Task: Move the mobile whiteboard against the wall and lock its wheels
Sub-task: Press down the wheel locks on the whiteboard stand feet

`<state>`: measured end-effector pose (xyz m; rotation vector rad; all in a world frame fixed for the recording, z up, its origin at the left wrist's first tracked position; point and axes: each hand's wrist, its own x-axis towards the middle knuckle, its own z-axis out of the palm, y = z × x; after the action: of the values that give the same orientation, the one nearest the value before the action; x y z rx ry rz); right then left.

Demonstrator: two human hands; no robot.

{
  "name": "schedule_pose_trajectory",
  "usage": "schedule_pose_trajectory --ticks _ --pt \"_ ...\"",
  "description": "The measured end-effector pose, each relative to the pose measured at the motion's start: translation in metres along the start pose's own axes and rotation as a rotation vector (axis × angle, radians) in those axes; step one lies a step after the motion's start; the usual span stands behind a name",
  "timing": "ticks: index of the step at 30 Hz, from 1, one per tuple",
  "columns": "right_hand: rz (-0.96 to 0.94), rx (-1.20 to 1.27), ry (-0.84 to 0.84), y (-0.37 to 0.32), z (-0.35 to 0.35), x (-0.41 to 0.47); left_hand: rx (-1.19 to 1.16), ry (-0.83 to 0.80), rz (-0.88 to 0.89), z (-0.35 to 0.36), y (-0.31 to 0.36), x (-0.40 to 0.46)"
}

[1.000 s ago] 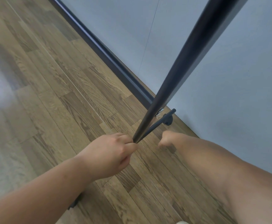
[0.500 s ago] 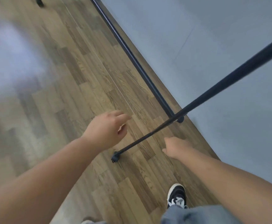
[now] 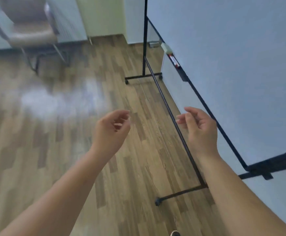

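The mobile whiteboard (image 3: 241, 65) fills the right side, its white face in a black frame. A black crossbar (image 3: 164, 97) runs low along the floor between its two feet. The near foot ends in a black wheel (image 3: 157, 201); the far foot has a wheel (image 3: 126, 81) too. A tray on the board's lower edge carries an eraser (image 3: 166, 47) and markers (image 3: 174, 61). My left hand (image 3: 113, 127) hovers over the floor, fingers loosely curled, holding nothing. My right hand (image 3: 199, 126) hangs in front of the board's lower frame, fingers apart, touching nothing.
Wooden plank floor (image 3: 70, 150) spreads to the left. A brown chair (image 3: 30, 31) on metal legs stands at the far left by a pale wall. The tip of my shoe (image 3: 175, 233) shows at the bottom edge.
My left hand let go of the frame's pole and both hands rose away from the base. My view lifted from the near foot to take in the whole board and room.
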<state>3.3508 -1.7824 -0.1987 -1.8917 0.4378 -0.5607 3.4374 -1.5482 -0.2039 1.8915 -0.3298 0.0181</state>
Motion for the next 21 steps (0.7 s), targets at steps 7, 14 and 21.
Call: schedule_pose_trajectory --ticks 7,14,21 --pt "-0.082 0.159 0.042 -0.096 0.03 0.08 -0.086 0.131 -0.084 -0.077 0.029 0.076" --pt "0.068 0.112 -0.06 -0.051 0.123 0.197 -0.048 0.082 -0.167 -0.059 -0.024 0.186" --pt "0.134 -0.139 -0.401 -0.018 0.229 0.357 0.09 0.012 -0.241 -0.039 -0.071 0.333"
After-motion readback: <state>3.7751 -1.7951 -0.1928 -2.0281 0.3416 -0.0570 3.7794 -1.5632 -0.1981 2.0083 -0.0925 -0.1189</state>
